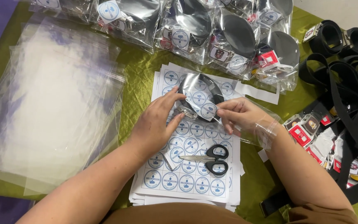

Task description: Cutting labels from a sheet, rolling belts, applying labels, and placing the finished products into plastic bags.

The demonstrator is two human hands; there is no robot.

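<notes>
Two hands meet over a clear bagged belt (199,97) in the head view, the only angle there is. The glossy plastic glares so much that the coiled black strap inside is hard to make out, and the buckle is pretty much lost under the fingers. The left hand (156,120) is curled over the bag's left edge, fingertips gripping it. The right hand (239,115) pinches a round blue-and-white sticker (208,110) against the bag front, I think, though the thumb hides the exact contact. A plastic flap drapes over the right wrist, and both forearms get cut off at the bottom edge.

The bag sits on a stack of sticker sheets (187,178), matte paper with rows of round labels. Black-handled scissors (212,159) lie shut on that stack, just below the hands. To the left, a slippery pile of empty clear bags (50,103). Along the top, crinkly packed bags (212,29), partly cropped. Loose black webbing belts (349,87) tangle on the right, all on shiny olive cloth (139,68).
</notes>
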